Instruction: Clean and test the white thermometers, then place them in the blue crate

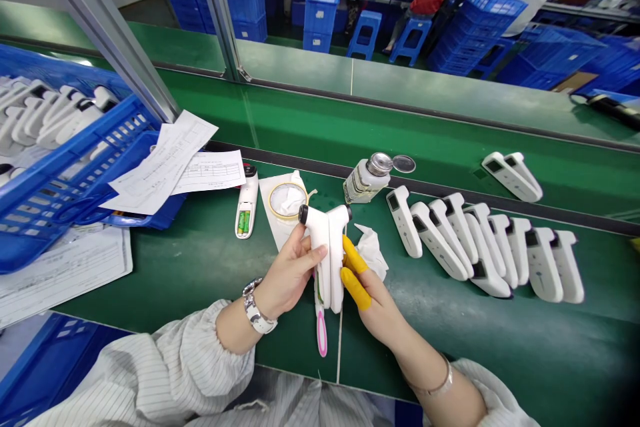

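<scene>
My left hand [290, 273] grips a white handheld thermometer [327, 247] upright, thumb pressed across its body. My right hand [373, 297], with yellow finger cots on two fingers, holds the same thermometer from the right side. A crumpled white cloth [373, 250] lies just behind my right fingers. A pink-handled tool [321, 330] pokes down below the thermometer between my hands; which hand holds it is hidden.
A row of several white thermometers [490, 247] lies to the right, two more [513, 175] on the belt. A small bottle [367, 179], a tape roll [287, 200], an open-backed thermometer [246, 203], papers [175, 163] and a blue basket [60, 167] of thermometers are left. People sit in the background.
</scene>
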The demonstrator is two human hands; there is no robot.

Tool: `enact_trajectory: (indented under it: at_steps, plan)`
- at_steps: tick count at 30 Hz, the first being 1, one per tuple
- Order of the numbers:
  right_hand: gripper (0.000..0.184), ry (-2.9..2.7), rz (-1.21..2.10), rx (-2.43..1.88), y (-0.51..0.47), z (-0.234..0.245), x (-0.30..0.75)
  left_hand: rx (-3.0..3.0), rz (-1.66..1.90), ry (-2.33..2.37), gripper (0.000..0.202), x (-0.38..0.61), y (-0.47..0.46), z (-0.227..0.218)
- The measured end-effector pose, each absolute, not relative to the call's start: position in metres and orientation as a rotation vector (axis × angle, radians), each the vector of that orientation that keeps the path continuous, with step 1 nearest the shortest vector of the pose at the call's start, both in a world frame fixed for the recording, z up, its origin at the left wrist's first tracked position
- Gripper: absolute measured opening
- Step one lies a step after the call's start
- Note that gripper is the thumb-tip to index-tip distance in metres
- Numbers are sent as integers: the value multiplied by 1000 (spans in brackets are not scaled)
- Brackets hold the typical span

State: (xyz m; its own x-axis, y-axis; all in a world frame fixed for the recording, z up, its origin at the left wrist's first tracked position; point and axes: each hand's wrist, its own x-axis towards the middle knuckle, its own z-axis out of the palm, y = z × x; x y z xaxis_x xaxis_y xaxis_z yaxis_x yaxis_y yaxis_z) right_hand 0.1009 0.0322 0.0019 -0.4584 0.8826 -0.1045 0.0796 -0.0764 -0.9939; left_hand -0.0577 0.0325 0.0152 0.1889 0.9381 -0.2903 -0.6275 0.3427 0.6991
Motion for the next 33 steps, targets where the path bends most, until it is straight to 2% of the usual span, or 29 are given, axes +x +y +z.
enact_trajectory:
  at_steps: [8,20,26,33]
  plan:
    - [49,-1423,1715,-1025,32,-3,101,439,1124,796,44,-57,34,15]
    - [46,-1303,1779,-952,33,-3,99,493,1079,771,32,-58,34,13]
    - [43,-1254,1846,-884,35,-7,99,430,1048,744,31,-57,33,11]
    - [51,-1202,1877,-884,38,-4,100,436,1044,747,40,-57,34,11]
